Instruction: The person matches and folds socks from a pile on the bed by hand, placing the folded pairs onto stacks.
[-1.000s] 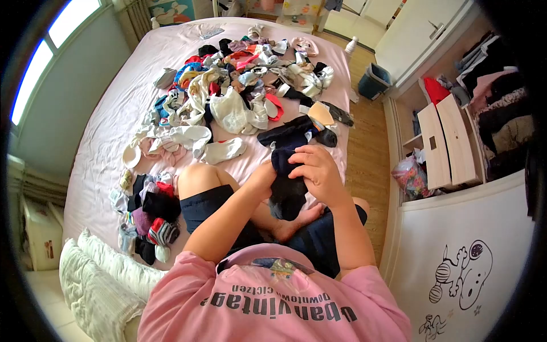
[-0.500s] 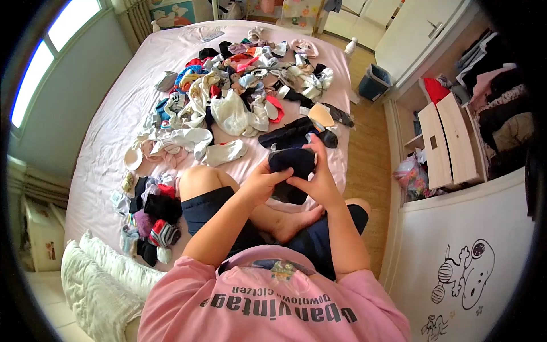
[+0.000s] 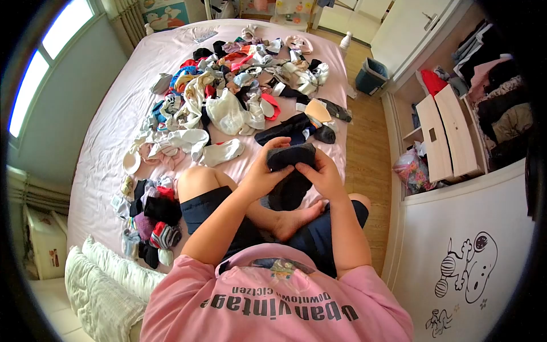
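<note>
A dark sock (image 3: 291, 158) with a grey edge is held between my two hands above my crossed legs. My left hand (image 3: 265, 171) grips its left end and my right hand (image 3: 326, 174) grips its right end, with both thumbs on the near side. Below it hangs more dark fabric (image 3: 289, 191); whether it is part of the same sock I cannot tell. Just beyond my hands lie dark socks (image 3: 282, 129) and a beige piece (image 3: 318, 110). A white sock (image 3: 222, 151) lies to the left of them.
A wide heap of mixed socks (image 3: 228, 111) spreads over the bed (image 3: 105, 139). A smaller pile of bundled socks (image 3: 162, 210) sits by my left knee. Pillows (image 3: 102, 285) are at the lower left. A bin (image 3: 371, 76) and open drawers (image 3: 434, 138) stand at the right.
The dark sock has been turned into a wider, flatter shape between my hands. My left hand has shifted its fingers up behind it, and my right hand has moved down to its right end.
</note>
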A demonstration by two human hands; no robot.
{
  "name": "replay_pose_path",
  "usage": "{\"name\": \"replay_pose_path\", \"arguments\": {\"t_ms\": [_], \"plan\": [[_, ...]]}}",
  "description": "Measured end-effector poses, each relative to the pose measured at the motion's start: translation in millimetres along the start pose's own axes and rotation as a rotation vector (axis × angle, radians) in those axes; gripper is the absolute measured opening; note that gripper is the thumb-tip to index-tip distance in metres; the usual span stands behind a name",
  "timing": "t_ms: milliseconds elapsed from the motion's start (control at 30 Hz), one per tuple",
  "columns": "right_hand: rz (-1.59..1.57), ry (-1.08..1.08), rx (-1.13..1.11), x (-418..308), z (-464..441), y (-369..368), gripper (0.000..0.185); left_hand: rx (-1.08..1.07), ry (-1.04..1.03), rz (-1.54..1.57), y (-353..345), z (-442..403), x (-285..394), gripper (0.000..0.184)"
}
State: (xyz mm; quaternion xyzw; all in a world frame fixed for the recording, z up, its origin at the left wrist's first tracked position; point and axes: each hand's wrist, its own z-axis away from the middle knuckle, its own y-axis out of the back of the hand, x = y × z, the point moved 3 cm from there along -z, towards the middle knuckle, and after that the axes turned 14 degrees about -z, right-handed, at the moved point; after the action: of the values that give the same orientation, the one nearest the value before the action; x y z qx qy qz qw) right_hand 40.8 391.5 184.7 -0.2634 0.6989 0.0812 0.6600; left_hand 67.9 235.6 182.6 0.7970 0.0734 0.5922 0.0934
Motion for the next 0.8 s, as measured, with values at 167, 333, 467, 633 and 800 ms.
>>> {"name": "replay_pose_path", "arguments": {"t_ms": [167, 333, 467, 633, 800], "plan": [[0.059, 0.15, -0.006, -15.4, -1.0, -7.8, 0.029, -0.339, 0.707, 0.46, -12.8, 21.1, -26.7, 0.037], [0.313, 0.269, -0.076, -18.5, -3.6, 2.9, 0.038, -0.471, 0.511, 0.778, -9.2, 28.5, -19.2, 0.044], [0.424, 0.355, -0.177, -27.2, -2.1, -2.4, 0.031, -0.353, 0.652, 0.905, -14.4, 29.4, -22.2, 0.042], [-0.027, 0.17, -0.028, -9.1, 0.0, 1.8, 0.04, -0.243, 0.609, 0.834, -16.6, 25.7, -16.9, 0.037], [-0.189, -0.123, 0.105, 26.3, 14.4, 5.2, 0.05, -0.111, 0.495, 0.782, -14.2, 21.0, -23.9, 0.04]]}}
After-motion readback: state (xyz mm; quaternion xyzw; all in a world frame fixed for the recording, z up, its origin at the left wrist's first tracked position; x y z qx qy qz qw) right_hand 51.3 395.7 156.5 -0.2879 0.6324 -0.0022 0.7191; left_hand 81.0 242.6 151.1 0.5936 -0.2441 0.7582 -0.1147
